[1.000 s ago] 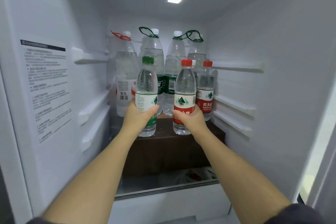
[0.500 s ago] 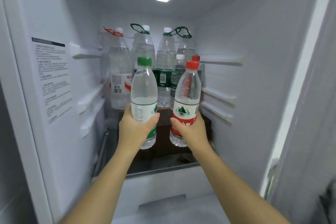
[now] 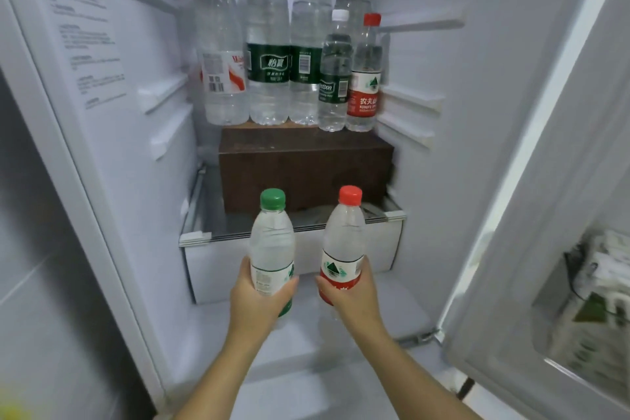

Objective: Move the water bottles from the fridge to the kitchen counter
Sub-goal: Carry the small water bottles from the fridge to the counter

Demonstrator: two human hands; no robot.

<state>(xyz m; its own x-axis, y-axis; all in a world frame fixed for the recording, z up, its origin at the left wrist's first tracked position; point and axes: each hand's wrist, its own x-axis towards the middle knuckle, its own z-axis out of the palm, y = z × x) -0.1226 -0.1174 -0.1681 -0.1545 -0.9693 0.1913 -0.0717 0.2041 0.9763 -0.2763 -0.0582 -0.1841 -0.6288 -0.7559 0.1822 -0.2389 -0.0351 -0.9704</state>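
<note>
We hold two small water bottles upright, side by side but apart, low in front of the open fridge. Our left grip is curled around the lower half of the green-capped bottle, thumb across its label. Our right grip is wrapped the same way around the red-capped bottle at its red label. Both bottles sit before the white drawer front, below the glass shelf edge. Deeper inside, a brown box stands on that shelf and carries more water: four tall bottles with loop handles at the necks, crowded together at the back, plus a small white-capped bottle and a small red-capped, red-labelled bottle just beside it at the right. The fridge door stands open on our right, its pocket holding blurred packages.
</note>
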